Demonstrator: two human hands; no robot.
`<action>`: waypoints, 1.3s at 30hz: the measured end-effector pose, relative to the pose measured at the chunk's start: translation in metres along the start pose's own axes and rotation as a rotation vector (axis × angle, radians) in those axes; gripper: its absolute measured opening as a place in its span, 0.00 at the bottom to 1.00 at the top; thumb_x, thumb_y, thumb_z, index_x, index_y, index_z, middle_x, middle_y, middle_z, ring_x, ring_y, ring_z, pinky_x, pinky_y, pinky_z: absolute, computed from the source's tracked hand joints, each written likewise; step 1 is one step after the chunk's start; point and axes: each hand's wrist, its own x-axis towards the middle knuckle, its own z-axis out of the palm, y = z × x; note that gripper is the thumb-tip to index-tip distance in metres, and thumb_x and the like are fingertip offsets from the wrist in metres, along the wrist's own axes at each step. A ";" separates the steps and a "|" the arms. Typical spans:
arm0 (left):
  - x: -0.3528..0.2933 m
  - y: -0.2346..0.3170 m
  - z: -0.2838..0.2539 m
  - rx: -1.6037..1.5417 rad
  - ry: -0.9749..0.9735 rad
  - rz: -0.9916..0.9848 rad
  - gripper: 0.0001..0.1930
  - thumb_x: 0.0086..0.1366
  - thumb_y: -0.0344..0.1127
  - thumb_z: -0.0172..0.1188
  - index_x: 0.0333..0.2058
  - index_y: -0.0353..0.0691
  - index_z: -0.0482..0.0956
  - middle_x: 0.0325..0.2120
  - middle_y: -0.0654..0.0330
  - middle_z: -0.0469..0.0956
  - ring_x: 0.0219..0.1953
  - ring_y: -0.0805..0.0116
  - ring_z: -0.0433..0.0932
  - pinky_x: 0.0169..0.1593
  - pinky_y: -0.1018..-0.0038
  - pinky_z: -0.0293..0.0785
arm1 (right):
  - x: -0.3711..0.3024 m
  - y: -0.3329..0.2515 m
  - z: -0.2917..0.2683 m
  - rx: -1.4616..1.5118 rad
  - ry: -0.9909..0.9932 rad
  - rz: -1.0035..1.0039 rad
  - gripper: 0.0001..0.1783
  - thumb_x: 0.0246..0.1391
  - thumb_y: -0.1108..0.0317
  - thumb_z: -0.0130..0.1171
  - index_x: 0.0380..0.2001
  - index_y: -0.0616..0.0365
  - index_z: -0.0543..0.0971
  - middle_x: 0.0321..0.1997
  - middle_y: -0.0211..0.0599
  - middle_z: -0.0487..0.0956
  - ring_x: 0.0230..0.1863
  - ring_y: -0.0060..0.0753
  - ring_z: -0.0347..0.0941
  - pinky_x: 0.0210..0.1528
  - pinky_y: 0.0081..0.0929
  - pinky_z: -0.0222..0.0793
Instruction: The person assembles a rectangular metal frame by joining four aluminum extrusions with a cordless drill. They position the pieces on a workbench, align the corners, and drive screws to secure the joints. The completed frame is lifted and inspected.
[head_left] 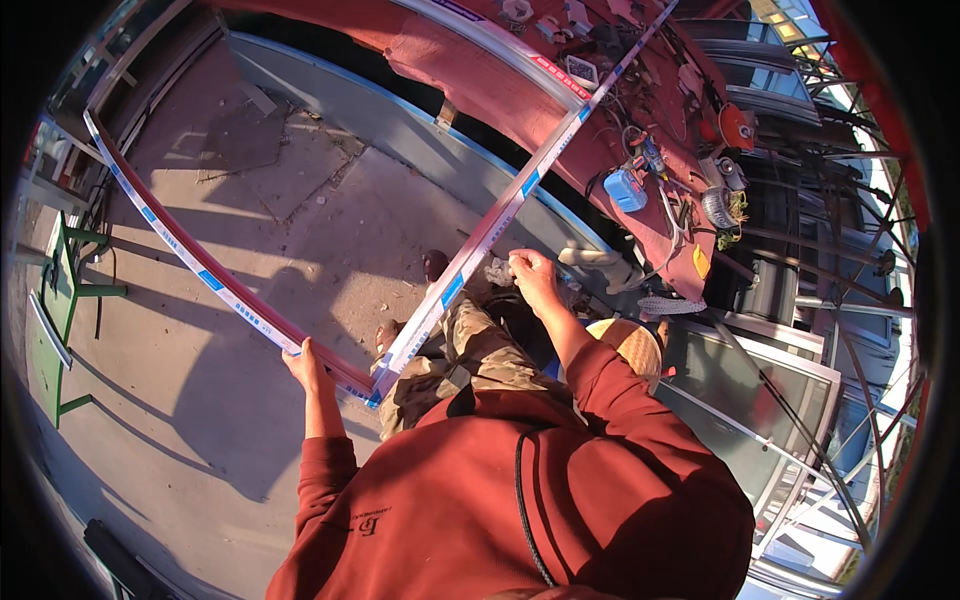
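Observation:
A long metal frame profile (211, 279), covered with white and blue protective film, runs from the far left to a corner near my waist. My left hand (307, 368) is closed round it a little left of that corner. From the corner a second filmed profile (478, 246) rises to the upper right, over the red table. My right hand (534, 277) is just right of this second bar, apart from it, with fingers curled together. Next to its fingertips shows a crumpled whitish thing (499, 271); whether the hand holds it, I cannot tell.
A red-covered table (470, 80) carries loose tools, cords, a blue container (626, 190) and an orange disc (735, 127). A green metal stand (62, 320) is at the left. At my right are a straw hat (628, 345) and glazed panels (745, 400).

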 end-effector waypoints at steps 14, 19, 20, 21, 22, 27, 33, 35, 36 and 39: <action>-0.119 0.034 0.070 0.861 0.688 0.287 0.36 0.55 0.39 0.66 0.60 0.35 0.63 0.58 0.47 0.64 0.62 0.49 0.62 0.65 0.60 0.57 | 0.459 -0.151 -0.173 -1.035 0.245 -0.524 0.10 0.48 0.61 0.58 0.30 0.50 0.84 0.34 0.43 0.83 0.41 0.48 0.79 0.46 0.41 0.73; -0.155 0.058 0.172 0.903 0.474 0.450 0.33 0.56 0.37 0.64 0.60 0.36 0.64 0.60 0.50 0.64 0.63 0.54 0.61 0.63 0.64 0.58 | 0.570 -0.144 -0.188 -1.274 0.069 -0.379 0.16 0.47 0.57 0.61 0.40 0.47 0.82 0.43 0.45 0.82 0.49 0.48 0.76 0.51 0.44 0.70; -0.163 0.066 0.196 0.864 0.419 0.430 0.33 0.57 0.36 0.64 0.60 0.36 0.64 0.61 0.51 0.64 0.63 0.56 0.61 0.63 0.65 0.59 | 0.578 -0.147 -0.184 -1.321 0.045 -0.326 0.17 0.46 0.57 0.62 0.42 0.47 0.82 0.44 0.44 0.81 0.50 0.46 0.76 0.52 0.44 0.68; -0.172 0.080 0.226 0.785 0.382 0.379 0.32 0.57 0.36 0.64 0.60 0.38 0.64 0.60 0.54 0.64 0.62 0.59 0.63 0.60 0.68 0.62 | 0.584 -0.143 -0.184 -1.323 0.017 -0.326 0.19 0.46 0.56 0.62 0.43 0.48 0.80 0.46 0.42 0.81 0.52 0.43 0.76 0.52 0.44 0.66; -0.174 0.086 0.245 0.811 0.333 0.342 0.32 0.58 0.35 0.63 0.61 0.40 0.64 0.60 0.56 0.66 0.61 0.60 0.65 0.60 0.66 0.63 | 0.590 -0.140 -0.187 -1.298 0.001 -0.343 0.19 0.46 0.56 0.63 0.42 0.49 0.81 0.45 0.42 0.81 0.51 0.43 0.76 0.51 0.44 0.66; -0.162 0.113 0.330 0.674 0.106 0.464 0.22 0.60 0.29 0.60 0.54 0.39 0.70 0.58 0.55 0.68 0.61 0.57 0.67 0.61 0.61 0.63 | 0.607 -0.117 -0.205 -1.153 -0.073 -0.445 0.12 0.48 0.58 0.62 0.35 0.50 0.82 0.39 0.41 0.82 0.45 0.45 0.78 0.48 0.44 0.65; -0.144 0.149 0.431 0.410 -0.168 0.596 0.14 0.61 0.25 0.58 0.47 0.36 0.75 0.55 0.55 0.71 0.58 0.62 0.70 0.61 0.66 0.64 | 0.608 -0.121 -0.215 -1.180 -0.072 -0.498 0.08 0.51 0.60 0.60 0.31 0.49 0.81 0.35 0.39 0.82 0.42 0.45 0.78 0.46 0.45 0.66; -0.141 0.156 0.470 0.302 -0.285 0.576 0.13 0.63 0.24 0.57 0.46 0.35 0.75 0.52 0.56 0.74 0.55 0.66 0.72 0.60 0.69 0.66 | 0.606 -0.120 -0.216 -1.152 -0.058 -0.507 0.08 0.51 0.59 0.60 0.31 0.50 0.81 0.36 0.39 0.82 0.42 0.45 0.78 0.46 0.44 0.66; -0.139 0.156 0.489 0.267 -0.344 0.555 0.12 0.63 0.23 0.56 0.46 0.35 0.75 0.50 0.57 0.75 0.54 0.67 0.74 0.59 0.70 0.67 | 0.604 -0.120 -0.217 -1.140 -0.053 -0.511 0.08 0.51 0.59 0.60 0.31 0.50 0.80 0.36 0.39 0.82 0.43 0.44 0.77 0.46 0.44 0.66; -0.137 0.161 0.551 0.222 -0.530 0.404 0.12 0.65 0.25 0.56 0.47 0.34 0.75 0.45 0.58 0.79 0.49 0.69 0.77 0.55 0.72 0.70 | 0.600 -0.124 -0.219 -1.134 -0.059 -0.450 0.11 0.53 0.58 0.56 0.35 0.51 0.80 0.39 0.39 0.82 0.47 0.42 0.76 0.49 0.44 0.63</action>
